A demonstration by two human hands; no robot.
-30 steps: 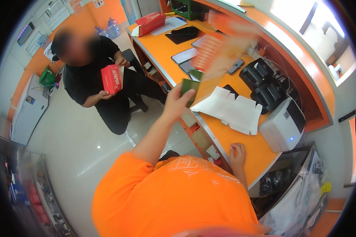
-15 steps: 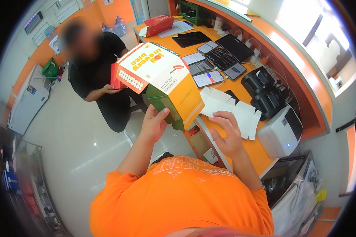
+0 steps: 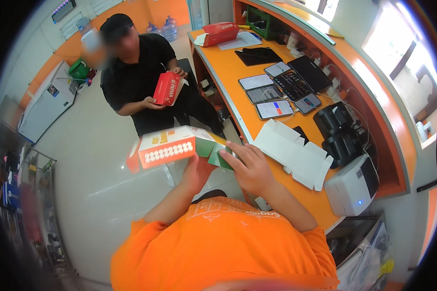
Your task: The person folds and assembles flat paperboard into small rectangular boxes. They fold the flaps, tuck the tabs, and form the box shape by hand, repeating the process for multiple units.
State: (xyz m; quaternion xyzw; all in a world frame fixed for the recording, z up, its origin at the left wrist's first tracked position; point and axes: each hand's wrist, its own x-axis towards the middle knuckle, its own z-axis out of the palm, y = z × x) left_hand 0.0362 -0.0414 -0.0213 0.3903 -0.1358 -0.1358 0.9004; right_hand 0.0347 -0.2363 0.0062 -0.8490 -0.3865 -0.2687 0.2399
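A partly folded cardboard food box (image 3: 167, 148), white, orange and yellow with green end flaps, is held in front of my chest. My left hand (image 3: 197, 175) grips it from below, its fingers partly hidden behind the card. My right hand (image 3: 251, 170) is at the box's right end, with fingers closed around a green flap (image 3: 220, 157). Across from me, a seated person in black holds a red cardboard box (image 3: 168, 88) in both hands.
On the orange counter (image 3: 320, 203) to my right lie a flat white cardboard blank (image 3: 296, 153), several phones (image 3: 274, 109), a black tablet (image 3: 252, 56), a black device (image 3: 335, 127) and a white printer (image 3: 352, 186). Another red box (image 3: 221, 34) rests at the far end.
The box has tipped and turned, its green end now facing me. My right hand has moved left from beside the counter onto its flap. The other person's red box now shows more fully.
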